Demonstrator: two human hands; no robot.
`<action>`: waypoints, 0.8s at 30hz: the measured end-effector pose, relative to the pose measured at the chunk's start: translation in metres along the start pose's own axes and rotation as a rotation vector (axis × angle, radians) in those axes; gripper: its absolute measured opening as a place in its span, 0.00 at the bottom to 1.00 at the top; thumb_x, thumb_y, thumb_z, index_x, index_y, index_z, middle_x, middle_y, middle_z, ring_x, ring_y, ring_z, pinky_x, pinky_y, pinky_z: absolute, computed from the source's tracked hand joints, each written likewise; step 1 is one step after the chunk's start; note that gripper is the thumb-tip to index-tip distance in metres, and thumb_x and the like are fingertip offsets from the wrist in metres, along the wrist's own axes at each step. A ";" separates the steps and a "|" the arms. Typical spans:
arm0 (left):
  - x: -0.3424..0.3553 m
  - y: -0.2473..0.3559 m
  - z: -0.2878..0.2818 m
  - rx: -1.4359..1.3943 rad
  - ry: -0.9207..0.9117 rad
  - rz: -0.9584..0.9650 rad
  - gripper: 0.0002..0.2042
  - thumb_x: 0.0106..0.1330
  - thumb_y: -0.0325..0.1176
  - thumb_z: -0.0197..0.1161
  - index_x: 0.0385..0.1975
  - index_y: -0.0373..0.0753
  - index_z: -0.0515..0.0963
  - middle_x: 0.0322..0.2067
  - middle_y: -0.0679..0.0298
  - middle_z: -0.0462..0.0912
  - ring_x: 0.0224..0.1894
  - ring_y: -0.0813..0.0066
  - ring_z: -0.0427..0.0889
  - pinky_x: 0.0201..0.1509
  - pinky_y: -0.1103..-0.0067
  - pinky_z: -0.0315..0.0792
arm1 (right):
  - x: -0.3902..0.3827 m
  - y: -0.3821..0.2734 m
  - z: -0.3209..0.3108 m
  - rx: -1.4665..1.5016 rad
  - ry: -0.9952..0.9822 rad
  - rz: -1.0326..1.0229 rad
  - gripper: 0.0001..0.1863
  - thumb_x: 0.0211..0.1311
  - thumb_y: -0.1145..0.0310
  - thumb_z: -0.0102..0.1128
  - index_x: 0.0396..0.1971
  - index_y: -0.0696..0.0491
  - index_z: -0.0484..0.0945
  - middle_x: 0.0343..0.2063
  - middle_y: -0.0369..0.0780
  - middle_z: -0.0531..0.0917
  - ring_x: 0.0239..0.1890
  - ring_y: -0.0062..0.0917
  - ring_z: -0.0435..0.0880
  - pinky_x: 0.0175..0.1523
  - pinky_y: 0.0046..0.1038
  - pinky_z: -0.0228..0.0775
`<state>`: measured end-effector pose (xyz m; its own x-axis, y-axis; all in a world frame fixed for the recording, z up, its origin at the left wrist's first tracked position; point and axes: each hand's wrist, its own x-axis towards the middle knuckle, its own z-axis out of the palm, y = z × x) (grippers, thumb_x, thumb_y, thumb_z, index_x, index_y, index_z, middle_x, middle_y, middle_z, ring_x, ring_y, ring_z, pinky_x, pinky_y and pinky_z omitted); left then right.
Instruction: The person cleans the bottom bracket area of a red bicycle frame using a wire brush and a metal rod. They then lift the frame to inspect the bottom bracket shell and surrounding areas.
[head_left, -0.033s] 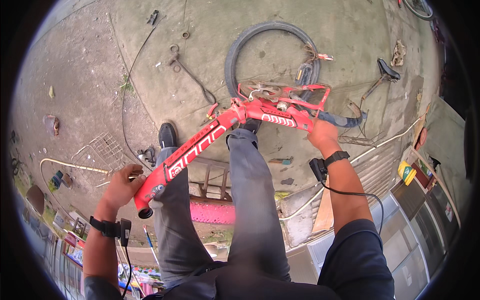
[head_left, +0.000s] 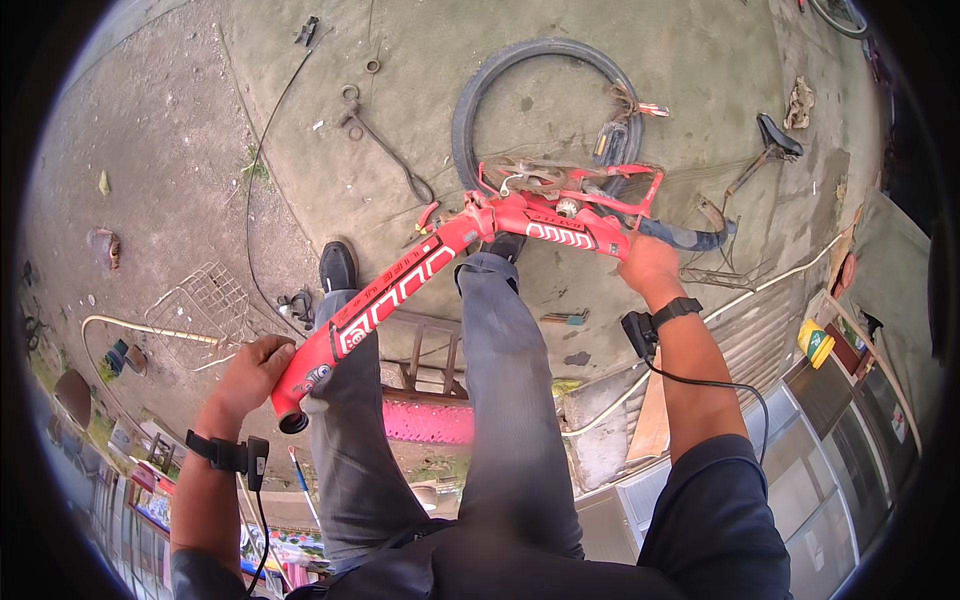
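Left hand (head_left: 255,372) wrapped round low end of red bike frame (head_left: 420,275), right hand (head_left: 648,263) clamped on far end, frame lying across both knees. Frame already stripped: no wheels, no saddle on it. Leftover bits near right hand look like cranks, hard to tell. Beyond right hand: loose tyre (head_left: 540,95), saddle (head_left: 778,135), wire basket (head_left: 208,300) past left hand. Bare concrete yard (head_left: 700,60), pink stool (head_left: 428,418) under legs.

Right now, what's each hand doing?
Left hand: closed on the lower end of the red bicycle frame.
Right hand: closed on the frame's other end.
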<state>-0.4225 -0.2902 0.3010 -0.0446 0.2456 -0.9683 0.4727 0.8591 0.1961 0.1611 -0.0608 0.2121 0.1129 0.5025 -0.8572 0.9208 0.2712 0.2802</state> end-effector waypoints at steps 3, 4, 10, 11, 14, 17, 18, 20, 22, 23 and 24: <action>-0.005 0.018 0.003 -0.088 -0.031 0.084 0.15 0.78 0.37 0.57 0.45 0.29 0.83 0.38 0.61 0.86 0.41 0.76 0.82 0.50 0.75 0.76 | 0.001 0.003 -0.001 0.002 0.007 0.009 0.19 0.56 0.63 0.67 0.48 0.48 0.83 0.45 0.45 0.88 0.50 0.42 0.87 0.54 0.42 0.80; -0.008 0.022 0.006 -0.089 -0.034 0.080 0.15 0.78 0.37 0.57 0.45 0.29 0.83 0.38 0.61 0.86 0.41 0.76 0.82 0.50 0.75 0.76 | 0.000 0.003 -0.001 0.004 0.006 -0.006 0.19 0.55 0.63 0.68 0.48 0.48 0.83 0.45 0.45 0.88 0.50 0.42 0.87 0.54 0.42 0.80; 0.000 0.030 -0.030 -0.352 0.134 0.373 0.22 0.79 0.44 0.52 0.44 0.27 0.81 0.37 0.62 0.84 0.40 0.76 0.80 0.49 0.77 0.74 | 0.018 0.000 -0.054 -0.103 0.035 -0.052 0.17 0.53 0.61 0.69 0.45 0.47 0.85 0.43 0.43 0.89 0.49 0.40 0.88 0.54 0.42 0.81; 0.005 0.030 -0.042 -0.403 0.187 0.366 0.26 0.80 0.50 0.49 0.46 0.27 0.81 0.38 0.61 0.84 0.41 0.74 0.80 0.51 0.77 0.73 | 0.023 -0.002 -0.069 -0.123 0.024 -0.049 0.17 0.52 0.61 0.69 0.44 0.47 0.85 0.43 0.43 0.89 0.48 0.40 0.88 0.54 0.42 0.81; 0.034 0.044 -0.077 -0.598 0.225 0.473 0.33 0.81 0.60 0.41 0.53 0.32 0.79 0.48 0.60 0.83 0.52 0.72 0.78 0.63 0.72 0.67 | 0.034 -0.007 -0.111 -0.089 0.103 -0.071 0.19 0.50 0.58 0.74 0.43 0.47 0.86 0.45 0.40 0.88 0.49 0.39 0.88 0.54 0.41 0.81; 0.065 0.070 -0.116 -0.657 0.246 0.703 0.37 0.81 0.65 0.34 0.61 0.37 0.76 0.57 0.62 0.81 0.63 0.68 0.73 0.74 0.68 0.57 | 0.044 -0.013 -0.135 -0.103 0.338 -0.089 0.24 0.50 0.58 0.78 0.49 0.46 0.86 0.51 0.39 0.85 0.56 0.37 0.84 0.57 0.39 0.79; 0.078 0.079 -0.125 -0.689 0.344 0.650 0.36 0.80 0.65 0.35 0.64 0.38 0.74 0.59 0.62 0.80 0.64 0.66 0.72 0.75 0.68 0.55 | 0.046 -0.015 -0.138 -0.076 0.406 -0.078 0.25 0.50 0.58 0.78 0.50 0.45 0.85 0.53 0.38 0.83 0.59 0.36 0.81 0.61 0.39 0.76; 0.104 0.099 -0.147 -0.487 0.418 0.696 0.34 0.78 0.64 0.45 0.66 0.38 0.73 0.58 0.62 0.79 0.64 0.72 0.71 0.74 0.70 0.56 | 0.052 -0.019 -0.138 -0.020 0.558 -0.057 0.26 0.51 0.58 0.79 0.52 0.43 0.84 0.57 0.37 0.80 0.64 0.35 0.75 0.67 0.40 0.70; 0.130 0.118 -0.165 -0.331 0.497 0.691 0.33 0.77 0.63 0.52 0.64 0.38 0.75 0.55 0.64 0.80 0.61 0.75 0.72 0.72 0.72 0.56 | 0.056 -0.030 -0.125 0.021 0.990 -0.156 0.29 0.51 0.58 0.79 0.54 0.45 0.81 0.56 0.38 0.79 0.63 0.36 0.75 0.67 0.42 0.69; 0.142 0.127 -0.171 -0.316 0.544 0.677 0.33 0.76 0.63 0.54 0.62 0.38 0.76 0.54 0.66 0.80 0.59 0.77 0.72 0.71 0.73 0.57 | 0.058 -0.039 -0.114 0.034 1.219 -0.205 0.30 0.51 0.58 0.79 0.56 0.46 0.79 0.56 0.39 0.79 0.63 0.37 0.74 0.67 0.42 0.68; 0.152 0.135 -0.176 -0.284 0.583 0.701 0.32 0.75 0.63 0.56 0.61 0.38 0.77 0.52 0.67 0.81 0.57 0.78 0.73 0.70 0.74 0.58 | 0.055 -0.053 -0.096 0.191 1.168 -0.294 0.31 0.52 0.57 0.78 0.57 0.47 0.78 0.57 0.40 0.78 0.62 0.40 0.75 0.66 0.43 0.68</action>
<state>-0.5200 -0.0583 0.2076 -0.3001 0.8650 -0.4021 0.3303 0.4896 0.8069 0.0826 0.0314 0.1913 -0.4223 0.9048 0.0550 0.9058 0.4235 -0.0114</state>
